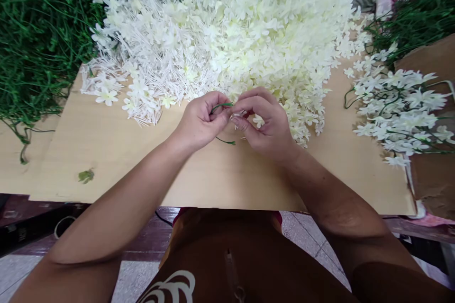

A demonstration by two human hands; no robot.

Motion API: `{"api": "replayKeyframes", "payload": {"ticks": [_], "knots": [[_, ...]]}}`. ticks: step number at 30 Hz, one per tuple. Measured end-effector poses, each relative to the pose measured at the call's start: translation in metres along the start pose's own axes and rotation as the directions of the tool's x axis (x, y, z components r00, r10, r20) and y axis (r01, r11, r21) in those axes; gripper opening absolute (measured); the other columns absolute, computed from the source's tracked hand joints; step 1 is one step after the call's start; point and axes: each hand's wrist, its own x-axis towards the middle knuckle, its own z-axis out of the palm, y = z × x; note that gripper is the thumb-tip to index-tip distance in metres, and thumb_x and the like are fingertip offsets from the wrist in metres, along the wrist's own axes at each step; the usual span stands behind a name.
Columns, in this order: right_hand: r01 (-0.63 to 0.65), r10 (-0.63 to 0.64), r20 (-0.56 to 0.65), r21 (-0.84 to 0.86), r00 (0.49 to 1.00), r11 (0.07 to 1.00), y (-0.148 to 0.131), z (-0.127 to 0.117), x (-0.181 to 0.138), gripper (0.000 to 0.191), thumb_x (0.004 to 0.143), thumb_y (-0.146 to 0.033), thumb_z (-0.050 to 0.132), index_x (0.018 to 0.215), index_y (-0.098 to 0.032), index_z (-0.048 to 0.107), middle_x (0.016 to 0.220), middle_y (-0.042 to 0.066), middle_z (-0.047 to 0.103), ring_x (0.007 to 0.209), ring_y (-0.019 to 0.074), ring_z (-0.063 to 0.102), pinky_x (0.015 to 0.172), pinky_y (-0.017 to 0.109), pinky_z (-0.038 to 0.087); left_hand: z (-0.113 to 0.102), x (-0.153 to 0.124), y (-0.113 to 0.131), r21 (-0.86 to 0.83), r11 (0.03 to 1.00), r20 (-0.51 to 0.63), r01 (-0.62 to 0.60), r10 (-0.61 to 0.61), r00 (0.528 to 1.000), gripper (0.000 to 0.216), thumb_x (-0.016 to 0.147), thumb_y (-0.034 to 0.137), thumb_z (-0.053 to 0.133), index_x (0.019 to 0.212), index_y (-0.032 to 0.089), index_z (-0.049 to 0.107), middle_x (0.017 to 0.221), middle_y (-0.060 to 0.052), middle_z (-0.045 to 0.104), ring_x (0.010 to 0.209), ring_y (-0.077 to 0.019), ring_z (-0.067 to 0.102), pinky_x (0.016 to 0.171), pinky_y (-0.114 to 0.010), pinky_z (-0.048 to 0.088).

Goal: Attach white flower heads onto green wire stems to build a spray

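My left hand (pixel 205 120) is closed in a pinch on a green artificial flower stem (pixel 223 104). One thin branch of the stem (pixel 226 141) hangs out below the fingers. Fingertip to fingertip with it, my right hand (pixel 265 120) is also pinched, close to the stem's upper end. A small white artificial flower (pixel 259 121) shows inside the curl of the right fingers, and a thin white bit is at their tips. The fingers partly hide where stem and flower come together. Just beyond both hands lies a large heap of loose white flowers (pixel 192 28).
Green stems (pixel 39 28) are piled at the left, more (pixel 419 19) at the right. A bunch of stems with white flowers attached (pixel 408 109) lies on the right, by brown cardboard (pixel 433 170). A small green scrap (pixel 86 176) sits near the front edge of the tan board (pixel 131 156).
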Motion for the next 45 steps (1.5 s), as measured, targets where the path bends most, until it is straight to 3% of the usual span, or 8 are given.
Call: {"api": "replayKeyframes", "payload": {"ticks": [3, 7, 13, 18, 24, 29, 36, 45], "knots": [[0.102, -0.103, -0.014, -0.074, 0.995, 0.992, 0.003, 0.000, 0.000, 0.007, 0.091, -0.018, 0.061, 0.085, -0.022, 0.062, 0.093, 0.004, 0.061, 0.083, 0.0149, 0.060, 0.076, 0.034, 0.054, 0.002, 0.001, 0.003, -0.007, 0.999, -0.035, 0.033, -0.034, 0.999, 0.008, 0.071, 0.021, 0.060, 0.075, 0.018, 0.055, 0.059, 0.005, 0.047, 0.052, -0.0069, 0.037, 0.049, -0.019, 0.030], [0.133, -0.133, -0.001, -0.043, 0.991, 0.990, 0.004, -0.006, 0.002, 0.007, 0.090, -0.019, 0.064, 0.084, -0.023, 0.063, 0.093, 0.003, 0.061, 0.091, 0.0169, 0.062, 0.083, 0.039, 0.055, 0.004, 0.001, 0.009, -0.071, 0.995, -0.018, 0.068, -0.070, 0.997, 0.006, 0.071, 0.020, 0.059, 0.074, 0.018, 0.054, 0.063, 0.004, 0.052, 0.056, -0.0072, 0.044, 0.053, -0.019, 0.035], [-0.077, 0.062, 0.072, 0.229, 0.995, 0.970, 0.005, -0.010, 0.004, 0.013, 0.088, -0.034, 0.071, 0.089, -0.022, 0.065, 0.096, 0.004, 0.063, 0.091, 0.0154, 0.063, 0.078, 0.032, 0.057, 0.000, 0.000, 0.005, -0.198, 0.973, -0.001, 0.118, -0.120, 0.993, 0.008, 0.073, 0.022, 0.063, 0.076, 0.018, 0.056, 0.057, 0.006, 0.045, 0.048, -0.0064, 0.036, 0.047, -0.021, 0.030], [-0.308, 0.276, 0.141, 0.340, 0.951, 0.889, 0.004, -0.003, 0.001, 0.031, 0.084, -0.044, 0.075, 0.102, -0.022, 0.062, 0.097, 0.003, 0.065, 0.084, 0.0123, 0.062, 0.074, 0.026, 0.055, -0.003, 0.001, 0.001, -0.270, 0.956, 0.007, 0.113, -0.115, 0.993, 0.011, 0.073, 0.023, 0.065, 0.076, 0.019, 0.055, 0.056, 0.006, 0.043, 0.046, -0.0067, 0.033, 0.046, -0.022, 0.026], [-0.333, 0.308, 0.133, 0.252, 0.942, 0.909, 0.006, 0.004, -0.002, 0.036, 0.088, -0.055, 0.068, 0.088, -0.020, 0.059, 0.073, -0.002, 0.057, 0.066, 0.0098, 0.053, 0.061, 0.025, 0.046, 0.002, 0.003, 0.003, -0.158, 0.982, 0.026, 0.104, -0.102, 0.994, 0.011, 0.072, 0.020, 0.064, 0.072, 0.019, 0.053, 0.056, 0.006, 0.043, 0.054, -0.0092, 0.043, 0.054, -0.022, 0.037], [-0.330, 0.308, 0.121, 0.258, 0.944, 0.908, 0.009, 0.002, 0.000, 0.044, 0.090, -0.062, 0.060, 0.076, -0.020, 0.056, 0.067, -0.003, 0.052, 0.064, 0.0096, 0.050, 0.062, 0.026, 0.043, 0.000, 0.001, -0.002, -0.099, 0.994, 0.020, 0.041, -0.039, 0.999, 0.010, 0.074, 0.026, 0.065, 0.075, 0.018, 0.058, 0.065, 0.002, 0.054, 0.062, -0.0112, 0.047, 0.059, -0.023, 0.040], [-0.409, 0.335, 0.239, 0.442, 0.911, 0.798, 0.009, -0.008, 0.009, 0.046, 0.086, -0.063, 0.066, 0.071, -0.020, 0.055, 0.067, -0.003, 0.057, 0.062, 0.0084, 0.052, 0.064, 0.025, 0.047, -0.004, -0.002, -0.008, -0.153, 0.988, 0.122, -0.002, 0.020, 0.992, 0.046, 0.084, 0.058, 0.062, 0.062, 0.020, 0.052, 0.059, 0.001, 0.042, 0.058, -0.0127, 0.039, 0.051, -0.026, 0.032], [-0.443, 0.396, 0.201, 0.473, 0.896, 0.762, 0.013, 0.001, 0.004, 0.045, 0.082, -0.064, 0.069, 0.074, -0.021, 0.059, 0.068, -0.004, 0.056, 0.066, 0.0087, 0.054, 0.070, 0.025, 0.050, 0.002, 0.000, -0.004, -0.326, 0.939, 0.172, 0.112, -0.057, 0.983, 0.053, 0.077, 0.062, 0.074, 0.060, 0.020, 0.046, 0.056, 0.005, 0.034, 0.051, -0.0086, 0.030, 0.046, -0.024, 0.026]]}}
